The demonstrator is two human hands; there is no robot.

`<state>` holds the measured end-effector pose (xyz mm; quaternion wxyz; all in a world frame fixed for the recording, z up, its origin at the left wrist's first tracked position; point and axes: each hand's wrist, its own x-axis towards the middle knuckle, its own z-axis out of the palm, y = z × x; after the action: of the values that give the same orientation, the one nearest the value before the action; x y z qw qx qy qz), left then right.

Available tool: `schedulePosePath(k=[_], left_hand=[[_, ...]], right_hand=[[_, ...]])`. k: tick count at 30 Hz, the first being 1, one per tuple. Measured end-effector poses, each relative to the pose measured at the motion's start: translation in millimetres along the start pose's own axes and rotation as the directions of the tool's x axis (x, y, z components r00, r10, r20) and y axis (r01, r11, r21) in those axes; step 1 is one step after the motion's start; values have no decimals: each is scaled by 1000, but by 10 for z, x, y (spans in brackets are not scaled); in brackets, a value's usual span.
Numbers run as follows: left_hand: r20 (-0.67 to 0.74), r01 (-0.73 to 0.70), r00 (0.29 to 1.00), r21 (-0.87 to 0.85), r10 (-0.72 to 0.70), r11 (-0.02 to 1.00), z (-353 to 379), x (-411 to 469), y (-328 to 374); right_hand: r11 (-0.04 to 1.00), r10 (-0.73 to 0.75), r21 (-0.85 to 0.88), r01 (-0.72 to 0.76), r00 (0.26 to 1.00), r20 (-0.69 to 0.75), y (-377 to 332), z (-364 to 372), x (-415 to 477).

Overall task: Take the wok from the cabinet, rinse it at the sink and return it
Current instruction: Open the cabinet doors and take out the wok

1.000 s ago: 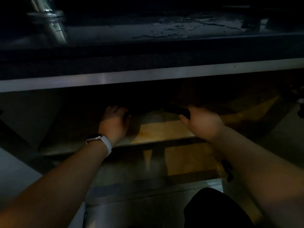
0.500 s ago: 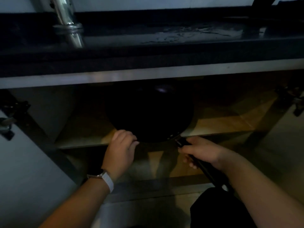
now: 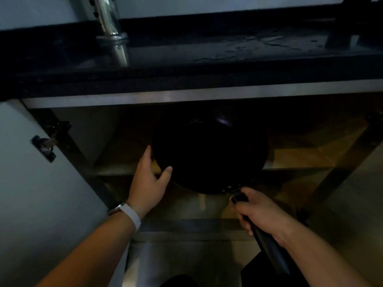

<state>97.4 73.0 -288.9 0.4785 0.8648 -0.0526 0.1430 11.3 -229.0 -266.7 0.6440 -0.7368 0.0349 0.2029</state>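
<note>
A black wok [image 3: 209, 156] hangs in front of the open cabinet [image 3: 128, 168], partly over the front edge of its wooden shelf. My right hand [image 3: 257, 212] is closed around the wok's long black handle [image 3: 271, 251], which runs down to the lower right. My left hand [image 3: 149, 179] cups the wok's left rim, thumb on the near side and fingers behind it. A white watch band is on my left wrist. The scene is dim and the wok's inside is too dark to make out.
A dark wet countertop [image 3: 228, 50] runs above the cabinet, with a chrome faucet [image 3: 112, 32] at its upper left. An open cabinet door [image 3: 27, 162] with a hinge stands on the left. A second door frame is at the right edge.
The wok has come out of the cabinet toward me and upward. Both hands moved back with it, and my view has tilted up to show more of the counter.
</note>
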Motion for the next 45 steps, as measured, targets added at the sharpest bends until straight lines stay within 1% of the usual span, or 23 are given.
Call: schedulePosePath(k=[2, 5, 8, 10, 15, 20, 23, 26, 28, 30, 33, 38, 41, 45], left_hand=[[70, 69, 995, -53, -65, 996, -22, -88, -20], [59, 181, 982, -49, -178, 982, -109, -328, 39], [120, 334, 939, -112, -321, 936, -272, -701, 199], [138, 394, 916, -128, -377, 910, -440, -968, 390], [221, 447, 884, -135, -413, 884, -967, -1570, 1023], [191, 454, 882, -89, -432, 887, -1541, -1963, 1638], [193, 495, 861, -105, -471, 863, -1865, -2093, 2005], [185, 603, 795, -132, -578, 787, -2150, -2208, 2349], [193, 634, 771, -148, -607, 759, -2316, -2259, 2557], [206, 642, 764, -155, -611, 751, -2461, -2259, 2768], [204, 626, 778, -169, -594, 761, -2610, -2217, 3065], [218, 584, 811, -244, -543, 774, -2713, -2059, 3559], [246, 557, 829, -297, -501, 775, -2688, -1907, 3791], [249, 526, 850, -357, -465, 772, -2540, -1629, 4077]], right_hand=[[999, 51, -3, -51, 999, -3, 11, 60, -148], [989, 148, 7, -148, 989, 31, -61, 163, -422], [967, 250, 32, -251, 968, 36, -153, 300, -799], [949, 311, 42, -313, 949, 54, -221, 409, -1089], [901, 431, 11, -433, 899, 81, -493, 655, -1890], [861, 507, -17, -509, 854, 114, -967, 882, -2664], [860, 510, -40, -509, 851, 126, -1336, 989, -3111], [860, 510, -68, -506, 853, 113, -1711, 1057, -3516], [863, 505, -80, -499, 857, 106, -1942, 1082, -3751], [868, 496, -85, -489, 863, 92, -2155, 1081, -3940], [884, 465, -88, -460, 883, 58, -2424, 1034, -4151], [910, 403, -93, -404, 915, -26, -2803, 883, -4397], [922, 375, -78, -380, 924, -71, -3022, 728, -4500], [944, 311, -75, -321, 943, -121, -3241, 432, -4600]])
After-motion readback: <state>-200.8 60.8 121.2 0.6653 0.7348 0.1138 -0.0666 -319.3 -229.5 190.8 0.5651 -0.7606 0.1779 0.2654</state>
